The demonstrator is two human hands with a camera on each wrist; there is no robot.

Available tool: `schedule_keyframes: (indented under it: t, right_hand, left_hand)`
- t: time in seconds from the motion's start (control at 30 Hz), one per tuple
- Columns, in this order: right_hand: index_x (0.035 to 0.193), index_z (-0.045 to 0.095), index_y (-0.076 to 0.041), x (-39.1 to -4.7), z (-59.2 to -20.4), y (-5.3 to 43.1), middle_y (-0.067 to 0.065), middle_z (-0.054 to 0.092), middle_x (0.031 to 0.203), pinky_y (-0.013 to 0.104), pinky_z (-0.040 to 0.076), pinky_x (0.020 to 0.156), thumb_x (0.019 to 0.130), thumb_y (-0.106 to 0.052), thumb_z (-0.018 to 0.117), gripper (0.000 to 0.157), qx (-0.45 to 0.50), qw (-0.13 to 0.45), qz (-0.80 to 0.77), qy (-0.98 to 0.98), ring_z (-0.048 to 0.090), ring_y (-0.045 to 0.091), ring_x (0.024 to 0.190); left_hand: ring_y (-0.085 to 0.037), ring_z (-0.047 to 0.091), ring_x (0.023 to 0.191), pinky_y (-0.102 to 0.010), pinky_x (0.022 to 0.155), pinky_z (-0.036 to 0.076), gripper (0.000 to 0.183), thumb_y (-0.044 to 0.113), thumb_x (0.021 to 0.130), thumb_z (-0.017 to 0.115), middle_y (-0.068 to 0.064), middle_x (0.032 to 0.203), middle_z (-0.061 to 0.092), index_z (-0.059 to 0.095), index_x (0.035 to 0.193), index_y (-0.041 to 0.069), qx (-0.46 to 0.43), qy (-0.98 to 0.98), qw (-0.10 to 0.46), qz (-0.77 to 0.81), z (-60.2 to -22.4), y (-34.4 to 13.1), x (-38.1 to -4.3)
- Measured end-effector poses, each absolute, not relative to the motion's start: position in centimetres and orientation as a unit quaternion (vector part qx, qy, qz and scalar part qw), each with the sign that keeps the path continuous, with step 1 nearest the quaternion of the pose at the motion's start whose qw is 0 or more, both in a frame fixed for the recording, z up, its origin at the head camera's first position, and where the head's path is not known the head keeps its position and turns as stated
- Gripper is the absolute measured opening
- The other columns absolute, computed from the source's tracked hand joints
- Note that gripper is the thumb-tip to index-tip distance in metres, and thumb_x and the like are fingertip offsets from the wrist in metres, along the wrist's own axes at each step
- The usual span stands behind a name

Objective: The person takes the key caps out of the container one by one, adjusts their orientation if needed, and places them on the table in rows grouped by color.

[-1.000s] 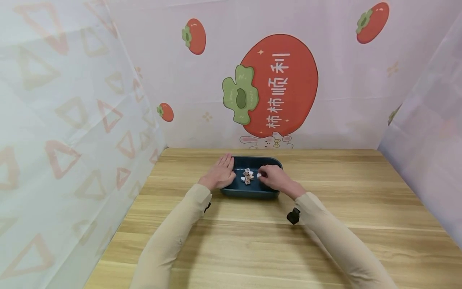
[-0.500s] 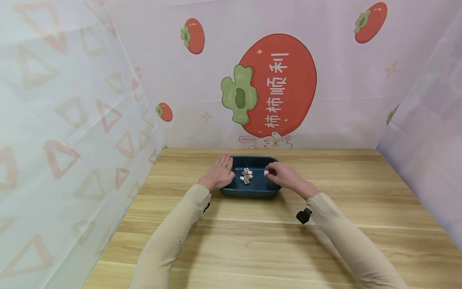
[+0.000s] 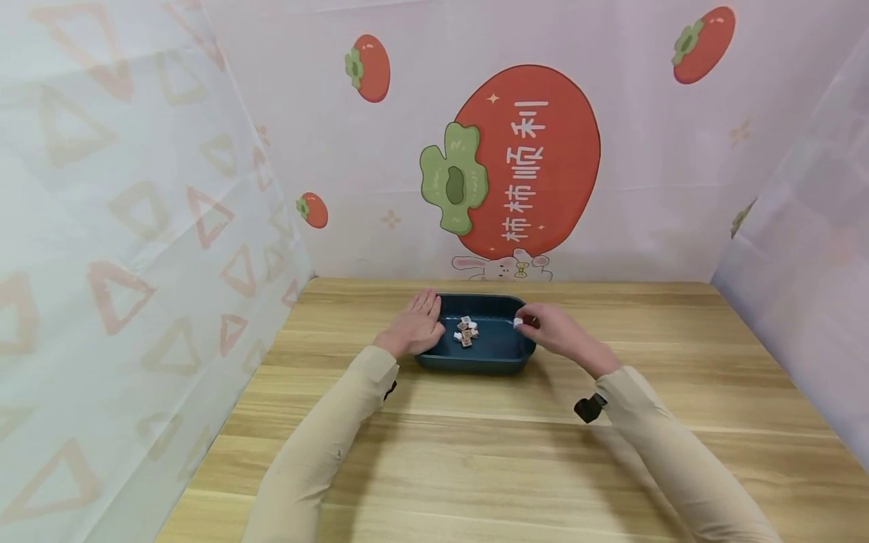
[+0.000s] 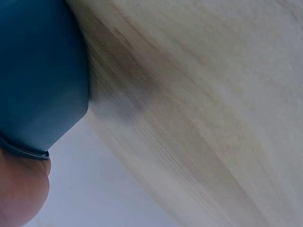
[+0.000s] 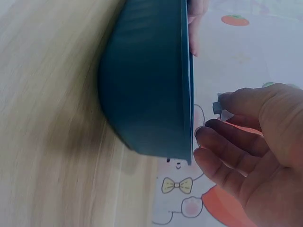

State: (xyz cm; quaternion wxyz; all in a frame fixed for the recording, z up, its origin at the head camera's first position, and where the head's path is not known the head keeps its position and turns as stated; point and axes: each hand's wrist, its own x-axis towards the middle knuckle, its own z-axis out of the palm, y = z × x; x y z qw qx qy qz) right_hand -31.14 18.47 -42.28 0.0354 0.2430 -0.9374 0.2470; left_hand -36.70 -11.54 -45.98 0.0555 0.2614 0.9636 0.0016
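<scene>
In the head view, a dark teal rectangular tray (image 3: 475,365) stands near the table's back edge. My left hand (image 3: 413,326) lies across its left end with straight fingers along the rim. My right hand (image 3: 560,332), over the tray's right end, pinches a small white block (image 3: 519,322) between thumb and fingertip. The right wrist view shows this block (image 5: 217,108) with a short stub on one side, above the rim level; the other fingers are loosely bent. Left of the tray's middle lies a small heap of white and brownish blocks (image 3: 467,332).
The wooden table (image 3: 434,452) reaches back to a cloth wall (image 3: 380,151) printed with persimmons. Another cloth wall (image 3: 170,249) with triangles runs along the left side, and a third (image 3: 801,264) stands at the right.
My right hand has moved right with the white block, from beside the heap to the tray's right end. The left hand stays on the left end.
</scene>
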Motion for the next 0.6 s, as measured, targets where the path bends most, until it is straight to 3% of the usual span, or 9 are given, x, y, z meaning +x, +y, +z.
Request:
schedule_keyframes:
  t: [0.6]
  right_hand:
    - [0.101,0.069,0.000,-30.6,-42.8,22.1,0.009,0.070,0.087,0.036,0.055,0.069,0.091,-0.011,0.066,0.015,0.226,0.051,0.266,-0.936,0.063,0.019,0.077]
  left_hand:
    - [-0.027,-0.002,0.155,-0.041,0.126,0.004,0.065,0.032,0.103,0.027,-0.014,0.166,-0.002,0.010,0.156,-0.001,0.264,0.963,0.051,0.002,-45.8,-11.6,-36.5]
